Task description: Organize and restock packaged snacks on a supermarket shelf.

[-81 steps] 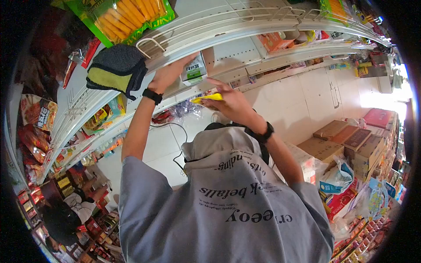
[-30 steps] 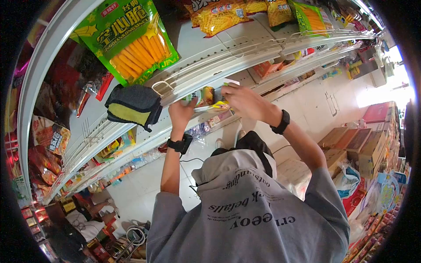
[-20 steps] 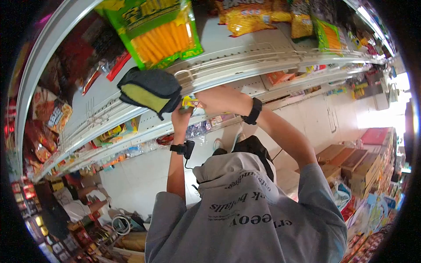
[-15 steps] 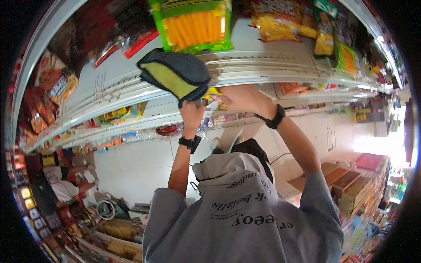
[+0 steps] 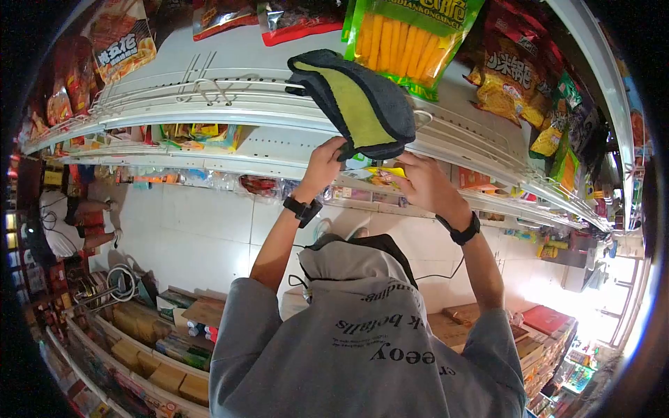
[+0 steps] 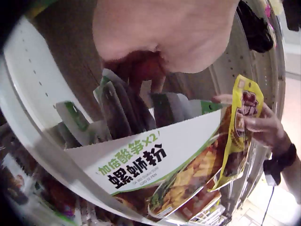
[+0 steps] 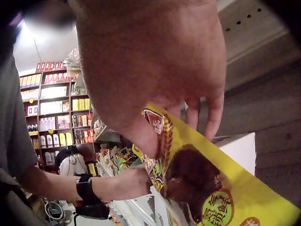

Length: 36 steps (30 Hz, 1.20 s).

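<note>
In the left wrist view a white printed box point(image 6: 136, 165) with a noodle picture stands on a shelf, holding several dark packets with green edges point(image 6: 120, 110). My left hand point(image 6: 164, 33) is over these packets, its fingers reaching down behind them; the fingertips are hidden, so a grip cannot be made out. In the head view my left hand point(image 5: 323, 168) is under a folded black and green cloth point(image 5: 355, 104). My right hand point(image 5: 433, 189) pinches a yellow packet point(image 7: 188, 169) between thumb and fingers, beside the box's right end.
The cloth hangs over the wire rail of the upper shelf point(image 5: 230, 111), near a green bag of orange sticks point(image 5: 401, 45). More snack bags point(image 5: 516, 76) lie to the right. Cartons point(image 5: 550, 320) are stacked at the lower right; another person point(image 5: 63, 223) is at the far left.
The head view has swung, so shelf and cloth appear farther right. My right hand, earlier across the box near my left hand, is now apart from it at the right, still with the yellow packet.
</note>
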Available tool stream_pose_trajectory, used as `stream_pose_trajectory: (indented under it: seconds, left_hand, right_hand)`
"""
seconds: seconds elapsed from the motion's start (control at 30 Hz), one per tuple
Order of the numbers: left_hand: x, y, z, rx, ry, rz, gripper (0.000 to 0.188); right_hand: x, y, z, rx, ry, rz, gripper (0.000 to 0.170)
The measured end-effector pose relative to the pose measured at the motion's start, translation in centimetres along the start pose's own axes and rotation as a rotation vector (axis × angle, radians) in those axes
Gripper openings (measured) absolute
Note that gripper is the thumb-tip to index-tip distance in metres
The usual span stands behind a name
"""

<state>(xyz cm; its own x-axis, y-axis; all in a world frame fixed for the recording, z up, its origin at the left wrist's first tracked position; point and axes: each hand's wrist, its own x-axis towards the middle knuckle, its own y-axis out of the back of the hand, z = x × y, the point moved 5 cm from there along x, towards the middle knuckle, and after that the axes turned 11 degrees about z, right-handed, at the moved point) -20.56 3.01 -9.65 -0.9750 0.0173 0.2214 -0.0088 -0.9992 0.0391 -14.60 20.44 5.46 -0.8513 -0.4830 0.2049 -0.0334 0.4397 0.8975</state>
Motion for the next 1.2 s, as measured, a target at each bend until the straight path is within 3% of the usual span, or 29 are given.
stream_pose_trajectory:
  seconds: [0.1, 0.17, 0.2, 0.27, 0.4, 0.5, 0.57, 0.63, 0.67, 0.73, 0.77, 0.83, 0.97, 1.03, 1.07, 1.13, 1.17, 1.2]
  left_hand:
    - [0.2, -0.7, -0.5, 0.011, 0.167, -0.005, 0.021]
    - [0.4, -1.9, 1.5, 0.303, -0.242, 0.012, 0.03]
    - [0.2, -2.4, 1.5, 0.304, -0.235, 0.02, 0.03]
    - [-0.7, -3.1, 2.7, 0.404, -0.429, 0.139, 0.034]
    - [-2.6, -4.2, 5.8, 0.556, -0.464, 0.109, 0.032]
    - [-3.6, -5.0, 7.0, 0.606, -0.429, 0.068, 0.032]
    - [-3.8, -5.7, 6.8, 0.635, -0.397, 0.014, 0.029]
    - [-4.3, -6.6, 8.4, 0.697, -0.647, -0.004, 0.022]
    - [-4.1, -6.8, 8.7, 0.69, -0.648, -0.003, 0.022]
    - [-4.2, -7.9, 10.0, 0.75, -0.935, -0.09, 0.019]
    - [-4.0, -8.3, 10.2, 0.746, -0.935, -0.087, 0.019]
    - [-3.7, -10.0, 10.0, 0.942, -0.926, -0.338, 0.02]
    - [-2.7, -10.7, 10.9, 1.129, -0.956, -0.415, 0.017]
    - [-1.9, -9.6, 11.4, 0.73, -0.924, -0.104, 0.017]
    - [-1.5, -9.6, 10.7, 0.731, -0.928, -0.102, 0.017]
    - [-0.3, -9.2, 9.6, 0.372, -0.638, -0.374, 0.025]
    - [0.0, -9.5, 8.2, 0.299, -0.402, -0.492, 0.032]
    - [-0.1, -9.9, 7.4, 0.3, -0.403, -0.49, 0.032]
  right_hand:
    - [-0.3, 0.0, -0.4, -0.026, -0.025, -0.012, 0.021]
    - [-0.6, 0.3, -0.8, -0.061, 0.072, 0.037, 0.022]
    - [-1.0, 0.2, -0.8, -0.057, 0.077, 0.028, 0.022]
    - [-2.3, -0.3, -0.1, -0.161, 0.0, -0.06, 0.022]
    - [-5.3, 0.9, 0.5, -0.121, -0.035, -0.103, 0.023]
    - [-7.2, 1.1, 1.0, -0.081, -0.096, -0.003, 0.024]
    - [-8.0, 1.2, 1.6, 0.02, -0.246, 0.04, 0.026]
    - [-8.6, 1.2, 1.8, -0.002, -0.218, 0.062, 0.026]
    - [-8.9, 1.3, 1.8, -0.017, -0.184, 0.091, 0.026]
    - [-9.3, 1.0, 2.2, -0.047, -0.172, 0.108, 0.024]
    - [-9.5, 0.9, 2.3, -0.07, -0.156, 0.127, 0.023]
    - [-9.5, 0.6, 2.5, -0.073, -0.152, 0.147, 0.021]
    - [-8.9, 0.0, 2.0, -0.079, -0.131, 0.145, 0.017]
    - [-8.1, -0.1, 1.4, -0.103, -0.108, 0.129, 0.016]
    - [-7.7, -0.2, 1.1, -0.125, -0.084, 0.11, 0.016]
    - [-7.3, -0.6, 1.1, -0.106, -0.07, 0.114, 0.016]
    - [-7.1, -0.7, 1.1, -0.086, -0.06, 0.115, 0.015]
    - [-6.8, -0.6, 1.0, -0.088, -0.058, 0.116, 0.015]
